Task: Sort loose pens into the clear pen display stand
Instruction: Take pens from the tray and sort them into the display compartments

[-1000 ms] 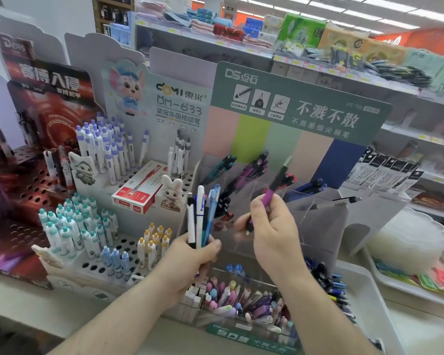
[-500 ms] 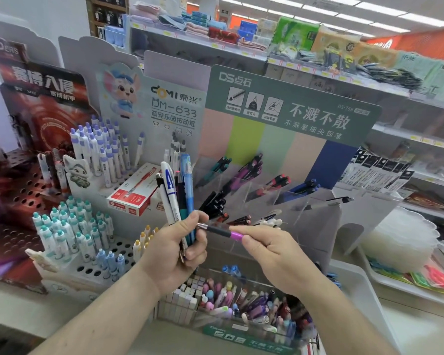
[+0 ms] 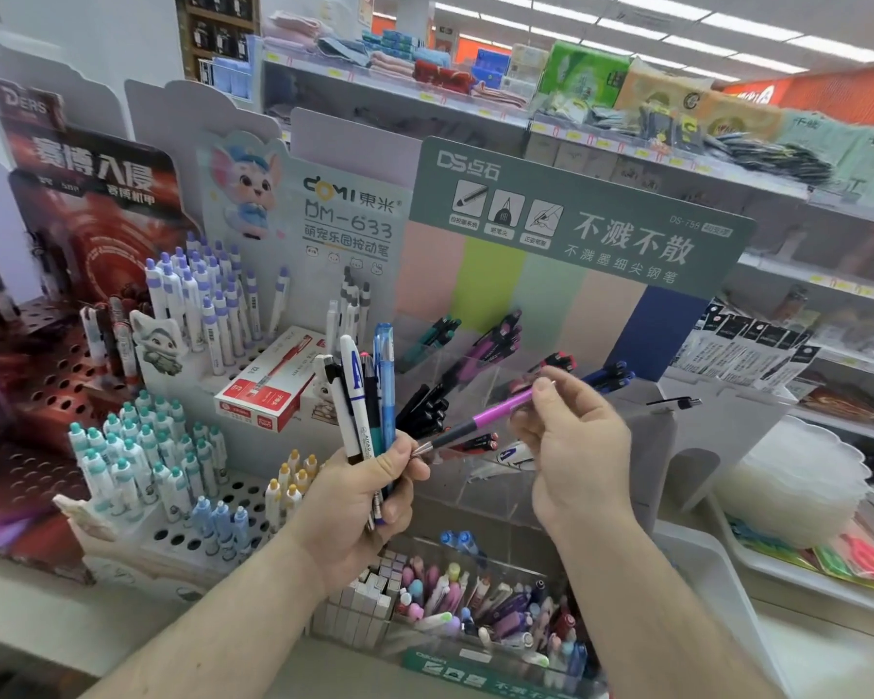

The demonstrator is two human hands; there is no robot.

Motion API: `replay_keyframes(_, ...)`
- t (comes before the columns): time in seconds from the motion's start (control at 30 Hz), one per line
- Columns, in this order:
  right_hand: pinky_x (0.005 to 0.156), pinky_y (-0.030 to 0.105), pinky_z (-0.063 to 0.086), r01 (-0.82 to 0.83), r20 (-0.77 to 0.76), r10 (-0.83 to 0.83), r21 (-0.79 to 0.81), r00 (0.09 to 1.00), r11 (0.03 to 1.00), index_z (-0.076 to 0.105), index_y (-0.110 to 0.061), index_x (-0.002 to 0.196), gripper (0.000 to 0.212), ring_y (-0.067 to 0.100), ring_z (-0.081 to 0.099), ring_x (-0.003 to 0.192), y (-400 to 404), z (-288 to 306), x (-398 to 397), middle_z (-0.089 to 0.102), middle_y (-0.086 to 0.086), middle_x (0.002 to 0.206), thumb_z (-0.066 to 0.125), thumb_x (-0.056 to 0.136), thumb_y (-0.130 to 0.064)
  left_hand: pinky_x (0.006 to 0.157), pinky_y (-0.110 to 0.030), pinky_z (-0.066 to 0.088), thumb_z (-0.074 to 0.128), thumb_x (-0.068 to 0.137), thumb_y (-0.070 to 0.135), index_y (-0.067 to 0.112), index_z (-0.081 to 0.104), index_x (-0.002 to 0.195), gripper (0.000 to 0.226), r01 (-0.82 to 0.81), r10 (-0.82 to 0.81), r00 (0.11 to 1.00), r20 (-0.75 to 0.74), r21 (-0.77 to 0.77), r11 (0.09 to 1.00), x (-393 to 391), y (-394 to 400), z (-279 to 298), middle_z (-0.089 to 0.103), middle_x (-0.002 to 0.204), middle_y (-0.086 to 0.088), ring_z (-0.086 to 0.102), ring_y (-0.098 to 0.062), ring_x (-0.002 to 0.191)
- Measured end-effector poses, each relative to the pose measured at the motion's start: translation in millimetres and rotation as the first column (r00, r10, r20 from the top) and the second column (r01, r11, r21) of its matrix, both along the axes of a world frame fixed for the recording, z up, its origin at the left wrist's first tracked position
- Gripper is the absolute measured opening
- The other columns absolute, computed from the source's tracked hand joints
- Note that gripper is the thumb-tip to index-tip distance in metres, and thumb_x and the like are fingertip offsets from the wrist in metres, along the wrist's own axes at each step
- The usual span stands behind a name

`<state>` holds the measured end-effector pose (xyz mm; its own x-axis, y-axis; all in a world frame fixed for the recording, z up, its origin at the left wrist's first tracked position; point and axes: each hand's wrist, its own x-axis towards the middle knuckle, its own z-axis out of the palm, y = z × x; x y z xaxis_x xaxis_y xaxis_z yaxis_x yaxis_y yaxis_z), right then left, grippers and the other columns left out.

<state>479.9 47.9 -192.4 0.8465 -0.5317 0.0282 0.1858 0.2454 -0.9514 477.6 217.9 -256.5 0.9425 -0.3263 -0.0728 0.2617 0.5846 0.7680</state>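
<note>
My left hand (image 3: 369, 489) grips a bunch of loose pens (image 3: 362, 396), white, black and blue, held upright in front of the clear pen display stand (image 3: 495, 491). My right hand (image 3: 573, 446) pinches the upper end of a purple pen (image 3: 480, 418) that slants down to the left, its metal tip touching my left thumb. The stand's slanted clear compartments behind hold teal, purple, red, dark blue and black pens (image 3: 425, 401).
A white perforated rack (image 3: 193, 517) of blue and teal-capped pens stands left, with a red box (image 3: 268, 383) on it. A clear bin of mixed pens (image 3: 475, 607) sits below my hands. A stack of white trays (image 3: 798, 491) is at right, shelves behind.
My right hand pulled the purple pen away from the stand's compartments and brought it down across to my left hand; its tip now meets the left thumb. The left hand lifted its bunch slightly.
</note>
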Motion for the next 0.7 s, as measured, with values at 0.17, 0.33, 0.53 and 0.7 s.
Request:
replay_keyframes(0.17,0.071,0.029,0.058,0.256,0.268,-0.180,-0.284,0.946,0.924,0.067,-0.025,0.094,0.018,0.022,0.071,0.077,-12.5,27.6,28.1,0.071,-0.003,0.079,0.064,0.096,-0.008,0.037,-0.018,0.028,0.060,0.082,0.017,0.006,0.057,0.081,0.011,-0.028,0.028,1.000,-0.003,0.025,0.999,0.5,5.6,-2.0,0.059,0.069,-0.009,0.038,-0.010,0.037)
replay_keyframes(0.33,0.083,0.026,0.056,0.319,0.296,-0.173,-0.572,0.939,0.755,0.072,-0.020,0.108,0.015,0.009,0.068,0.083,-16.7,23.2,59.4,0.071,-0.005,0.090,0.065,0.095,-0.017,0.036,-0.019,0.028,0.063,0.080,0.018,0.007,0.059,0.080,0.011,-0.018,0.018,1.000,-0.008,0.069,0.997,-0.6,7.0,-6.0,0.057,0.069,-0.009,0.037,-0.010,0.038)
replay_keyframes(0.53,0.091,0.020,0.036,0.171,0.148,-0.086,-0.822,0.985,0.543,0.078,-0.021,0.104,0.015,0.015,0.061,0.099,-9.2,8.5,77.4,0.071,-0.007,0.095,0.068,0.093,-0.023,0.036,-0.019,0.028,0.072,0.080,0.021,0.011,0.064,0.071,0.016,0.014,-0.015,1.000,0.006,0.100,0.995,-3.3,11.7,-10.5,0.053,0.068,-0.009,0.037,-0.010,0.039)
replay_keyframes(0.7,0.095,0.035,0.023,0.023,-0.028,-0.195,-0.967,0.980,0.255,0.078,-0.038,0.099,0.014,0.026,0.036,0.116,-1.7,6.1,80.4,0.060,-0.005,0.116,0.066,0.091,-0.041,0.037,-0.019,0.026,0.065,0.079,0.019,0.008,0.057,0.081,0.014,0.032,-0.030,0.999,-0.012,0.125,0.992,-7.4,10.2,-8.8,0.057,0.067,-0.008,0.037,-0.010,0.039)
